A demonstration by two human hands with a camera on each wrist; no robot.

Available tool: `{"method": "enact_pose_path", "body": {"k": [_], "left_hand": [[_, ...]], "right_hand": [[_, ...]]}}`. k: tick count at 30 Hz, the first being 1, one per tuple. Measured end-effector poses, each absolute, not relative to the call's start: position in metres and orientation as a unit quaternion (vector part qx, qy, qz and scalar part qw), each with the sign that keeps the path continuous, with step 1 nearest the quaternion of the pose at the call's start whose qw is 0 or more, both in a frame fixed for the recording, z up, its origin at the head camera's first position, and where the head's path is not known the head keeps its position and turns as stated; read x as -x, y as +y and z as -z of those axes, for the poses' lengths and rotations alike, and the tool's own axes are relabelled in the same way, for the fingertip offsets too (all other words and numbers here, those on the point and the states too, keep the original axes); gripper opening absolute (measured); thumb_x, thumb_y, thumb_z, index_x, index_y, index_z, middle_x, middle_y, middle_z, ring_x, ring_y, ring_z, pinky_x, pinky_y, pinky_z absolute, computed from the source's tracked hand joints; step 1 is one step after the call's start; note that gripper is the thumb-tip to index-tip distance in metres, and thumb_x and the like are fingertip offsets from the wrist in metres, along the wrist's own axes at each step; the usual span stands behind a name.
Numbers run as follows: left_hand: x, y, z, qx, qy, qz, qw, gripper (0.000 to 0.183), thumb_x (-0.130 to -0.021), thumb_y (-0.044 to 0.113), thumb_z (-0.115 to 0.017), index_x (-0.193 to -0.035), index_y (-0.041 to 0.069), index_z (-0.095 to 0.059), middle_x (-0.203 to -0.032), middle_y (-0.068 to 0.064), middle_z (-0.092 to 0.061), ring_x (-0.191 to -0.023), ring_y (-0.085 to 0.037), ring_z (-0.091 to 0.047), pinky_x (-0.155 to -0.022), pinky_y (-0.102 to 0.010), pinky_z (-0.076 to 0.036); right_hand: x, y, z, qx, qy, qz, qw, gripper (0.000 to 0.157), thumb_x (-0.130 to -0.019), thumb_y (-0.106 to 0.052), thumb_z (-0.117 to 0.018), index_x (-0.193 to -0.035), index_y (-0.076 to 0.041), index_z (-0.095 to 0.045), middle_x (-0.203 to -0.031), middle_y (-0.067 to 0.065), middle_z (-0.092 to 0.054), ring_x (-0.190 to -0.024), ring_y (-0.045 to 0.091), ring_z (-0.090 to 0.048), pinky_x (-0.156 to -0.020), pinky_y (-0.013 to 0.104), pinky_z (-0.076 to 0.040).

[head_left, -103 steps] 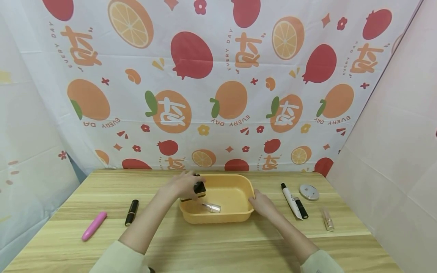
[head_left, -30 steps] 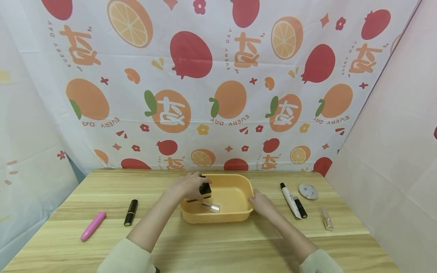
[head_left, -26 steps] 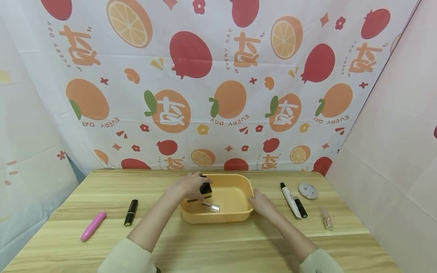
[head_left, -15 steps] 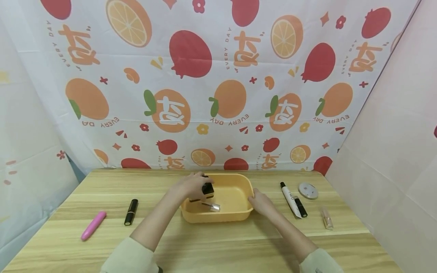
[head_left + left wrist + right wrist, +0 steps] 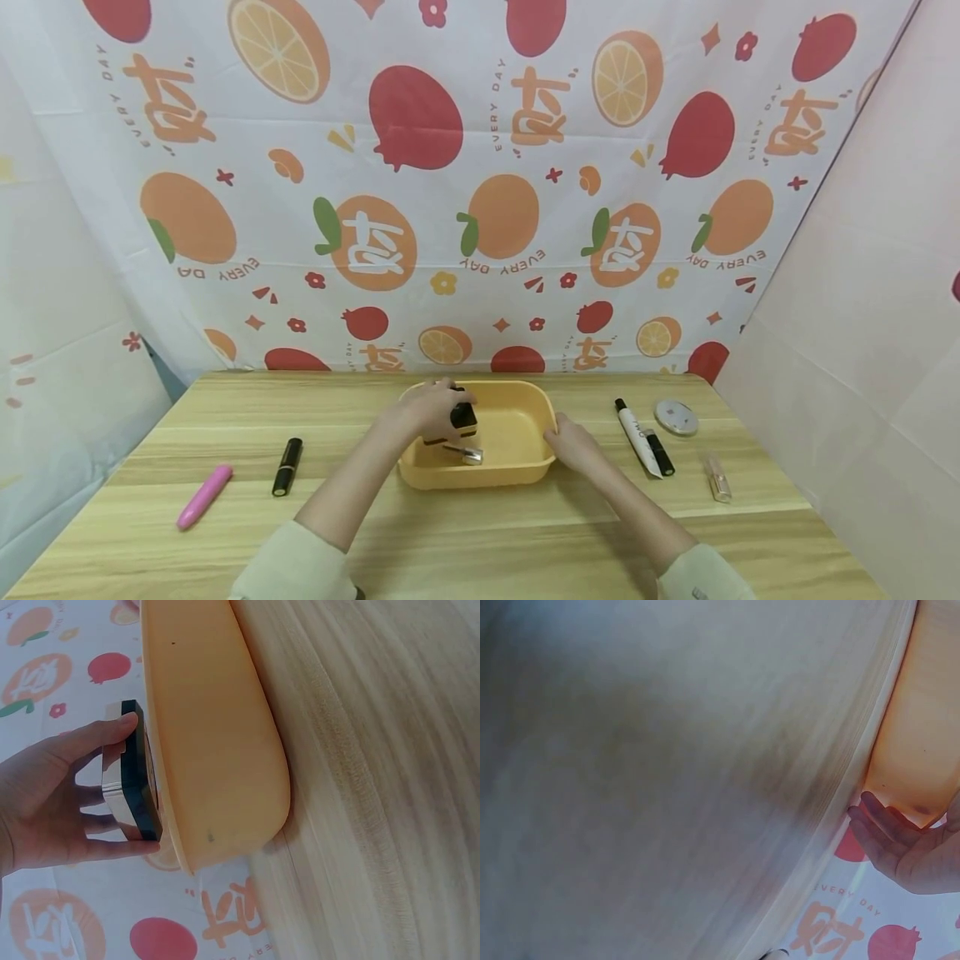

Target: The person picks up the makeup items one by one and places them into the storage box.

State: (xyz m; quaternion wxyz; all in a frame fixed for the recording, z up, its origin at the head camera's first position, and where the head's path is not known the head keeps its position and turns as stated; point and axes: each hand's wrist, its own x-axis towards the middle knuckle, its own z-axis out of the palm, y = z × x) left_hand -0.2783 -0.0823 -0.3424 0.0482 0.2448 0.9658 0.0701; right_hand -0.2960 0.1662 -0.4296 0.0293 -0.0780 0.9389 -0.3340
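My left hand holds a black-and-gold box-shaped case over the left part of a yellow plastic basin. In the left wrist view, thumb and fingers pinch the case by opposite edges, close by the basin's rim. My right hand grips the basin's right end at the rim; in the right wrist view its fingers lie against the outer wall. A small clear tube with a silvery end lies inside the basin, partly below the left hand.
Left on the wooden table lie a pink tube and a black tube with a gold band. Toward the right are a white squeeze tube, a short black tube, a round silver compact and a clear lipstick-like tube.
My left hand has shifted slowly to the right with the case, from the basin's left edge further over its inside. My right hand and the basin stay nearly in place.
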Motion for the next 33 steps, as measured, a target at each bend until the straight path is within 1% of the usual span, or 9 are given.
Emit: {"method": "enact_pose_path", "body": {"k": [4, 9, 16, 24, 33], "left_hand": [[0.278, -0.081, 0.345, -0.241, 0.967, -0.066, 0.045, 0.053, -0.074, 0.031, -0.077, -0.123, 0.022, -0.058, -0.123, -0.016, -0.049, -0.106, -0.038, -0.048, -0.082, -0.047, -0.045], [0.276, -0.081, 0.347, -0.231, 0.968, -0.077, 0.053, 0.054, -0.074, 0.033, -0.077, -0.124, 0.024, -0.058, -0.127, -0.015, -0.047, -0.11, -0.039, -0.045, -0.082, -0.048, -0.045], [0.276, -0.078, 0.347, -0.236, 0.967, -0.086, 0.048, 0.053, -0.074, 0.028, -0.078, -0.123, 0.023, -0.058, -0.128, -0.015, -0.047, -0.109, -0.038, -0.046, -0.079, -0.048, -0.046], [0.275, -0.075, 0.346, -0.224, 0.97, -0.082, 0.055, 0.054, -0.074, 0.028, -0.078, -0.124, 0.024, -0.057, -0.132, -0.014, -0.043, -0.114, -0.036, -0.043, -0.08, -0.048, -0.046], [0.276, -0.068, 0.348, -0.225, 0.969, -0.085, 0.053, 0.055, -0.073, 0.029, -0.078, -0.124, 0.025, -0.058, -0.132, -0.013, -0.044, -0.113, -0.035, -0.044, -0.08, -0.048, -0.045]], "right_hand": [[0.297, 0.166, 0.431, 0.076, 0.942, 0.327, 0.027, 0.042, -0.09, -0.015, -0.045, -0.124, 0.01, -0.044, -0.083, 0.009, -0.058, -0.069, 0.019, -0.053, -0.064, 0.037, -0.047], [0.296, 0.166, 0.431, 0.073, 0.941, 0.328, 0.03, 0.041, -0.091, -0.015, -0.044, -0.124, 0.01, -0.044, -0.083, 0.009, -0.058, -0.069, 0.02, -0.053, -0.064, 0.036, -0.046], [0.295, 0.165, 0.43, 0.072, 0.941, 0.328, 0.027, 0.04, -0.089, -0.015, -0.045, -0.122, 0.01, -0.045, -0.083, 0.009, -0.058, -0.07, 0.021, -0.053, -0.065, 0.038, -0.047], [0.294, 0.165, 0.429, 0.071, 0.94, 0.332, 0.028, 0.041, -0.09, -0.015, -0.045, -0.123, 0.009, -0.045, -0.082, 0.009, -0.058, -0.069, 0.02, -0.053, -0.063, 0.036, -0.046], [0.293, 0.165, 0.429, 0.073, 0.939, 0.335, 0.031, 0.041, -0.09, -0.015, -0.045, -0.124, 0.009, -0.044, -0.078, 0.007, -0.057, -0.065, 0.019, -0.053, -0.058, 0.033, -0.045]]}}
